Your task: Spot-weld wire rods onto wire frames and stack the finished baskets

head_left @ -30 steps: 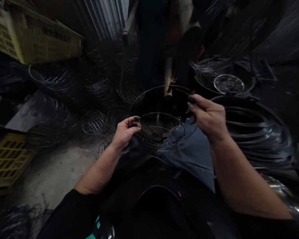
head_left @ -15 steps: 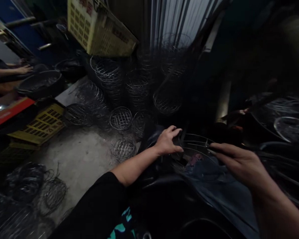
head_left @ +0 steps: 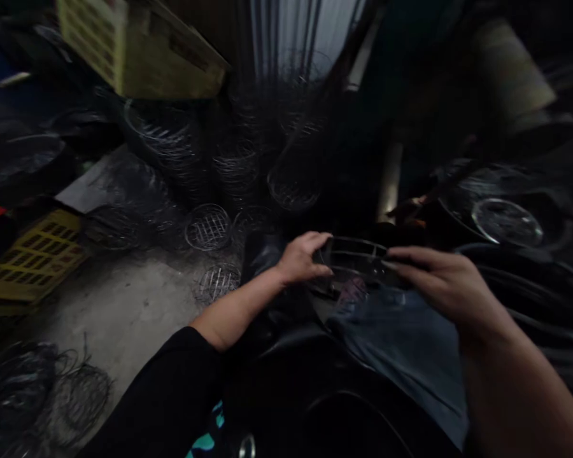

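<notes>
A round frame of thin metal wire (head_left: 353,272) is held low over my lap, with several curved wires joined by short uprights. My left hand (head_left: 302,259) is at its left end, the thumb below and the fingers above, curled round the wire. At the right end, my right hand (head_left: 437,280) pinches the frame between thumb and fingers. The far side of the frame is hard to make out in the dark. Dark machinery stands just beyond it, and blue cloth (head_left: 405,350) covers my leg beneath.
Stacks of round wire racks (head_left: 207,227) stand on the concrete floor (head_left: 138,305). A yellow crate (head_left: 172,57) sits above them, another yellow crate (head_left: 38,254) at left. Tangled wire (head_left: 81,397) lies lower left. Dark tubs with metal rings (head_left: 506,222) stand at right.
The view has swung to the right, so the surroundings appear further left. My left hand's spread fingers have come onto the wire frame's left end; my right hand keeps its pinch.
</notes>
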{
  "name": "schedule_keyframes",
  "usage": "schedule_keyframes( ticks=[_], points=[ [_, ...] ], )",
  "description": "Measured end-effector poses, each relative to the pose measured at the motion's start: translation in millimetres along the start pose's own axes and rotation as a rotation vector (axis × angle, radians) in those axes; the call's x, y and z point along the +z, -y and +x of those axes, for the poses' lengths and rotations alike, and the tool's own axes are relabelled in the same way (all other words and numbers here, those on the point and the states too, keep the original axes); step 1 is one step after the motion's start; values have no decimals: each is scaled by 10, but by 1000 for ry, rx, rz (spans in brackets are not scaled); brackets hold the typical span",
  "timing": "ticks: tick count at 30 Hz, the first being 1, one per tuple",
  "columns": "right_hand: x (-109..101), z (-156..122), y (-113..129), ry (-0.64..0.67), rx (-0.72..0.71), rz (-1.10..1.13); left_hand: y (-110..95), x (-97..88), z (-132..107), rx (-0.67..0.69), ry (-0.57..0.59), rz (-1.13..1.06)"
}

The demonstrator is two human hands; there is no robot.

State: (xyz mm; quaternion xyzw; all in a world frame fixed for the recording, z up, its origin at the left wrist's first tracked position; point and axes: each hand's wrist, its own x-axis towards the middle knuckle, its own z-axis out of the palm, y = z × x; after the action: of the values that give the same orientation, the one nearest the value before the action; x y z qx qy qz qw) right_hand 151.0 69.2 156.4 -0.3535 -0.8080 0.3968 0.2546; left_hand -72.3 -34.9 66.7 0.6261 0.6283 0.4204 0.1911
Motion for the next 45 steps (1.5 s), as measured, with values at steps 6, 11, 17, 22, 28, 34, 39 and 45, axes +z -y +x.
schedule_keyframes(
  ticks=[6, 11, 17, 22, 28, 34, 39, 45],
  points=[
    [-240, 150, -217, -229, -34, 118, -130, -70, 554, 160, -147, 51],
    [-254, 182, -634, -409, -79, 186, -168, 145, 705, 215, -190, 140],
    [-235, 268, -734, -570, -117, 211, -98, 244, 790, 247, -236, 105],
    [-94, 312, -721, -634, -139, 195, -11, 300, 760, 253, -283, 129],
    [-54, 316, -789, -726, -161, 181, 47, 416, 779, 259, -331, 92],
    [-81, 395, -812, -800, -262, 188, 42, 436, 897, 277, -375, 26],
    [-113, 459, -813, -768, -266, 170, 108, 486, 952, 248, -387, -8],
    [-157, 573, -828, -779, -205, 87, 148, 504, 1036, 236, -396, -25]
  ],
)
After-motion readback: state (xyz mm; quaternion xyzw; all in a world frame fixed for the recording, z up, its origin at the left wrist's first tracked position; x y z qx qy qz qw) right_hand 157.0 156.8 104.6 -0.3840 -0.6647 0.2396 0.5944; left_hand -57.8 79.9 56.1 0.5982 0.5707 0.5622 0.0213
